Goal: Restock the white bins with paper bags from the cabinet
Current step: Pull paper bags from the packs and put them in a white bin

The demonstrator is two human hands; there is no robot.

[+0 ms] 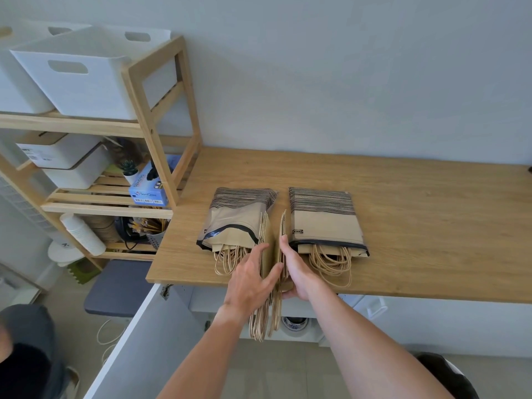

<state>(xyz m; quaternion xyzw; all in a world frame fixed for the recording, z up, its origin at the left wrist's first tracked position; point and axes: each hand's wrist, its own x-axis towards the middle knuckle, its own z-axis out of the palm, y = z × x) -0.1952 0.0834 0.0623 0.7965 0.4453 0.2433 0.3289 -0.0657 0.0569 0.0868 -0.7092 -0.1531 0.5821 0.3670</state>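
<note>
Right hand clamped around a loose sheaf of paper bags held on edge over the counter's front edge, long axis running front to back, handles dangling below. Left hand flat against the sheaf's left face, fingers spread, closed on nothing. Two opened packs flat on the counter, either side of the sheaf. White bins on the shelf's top tier, well apart, up and to the left: left arm nearer.

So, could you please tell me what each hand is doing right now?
Left hand: open, pressed flat against the upright paper bags.
Right hand: closed around those bags.
</note>
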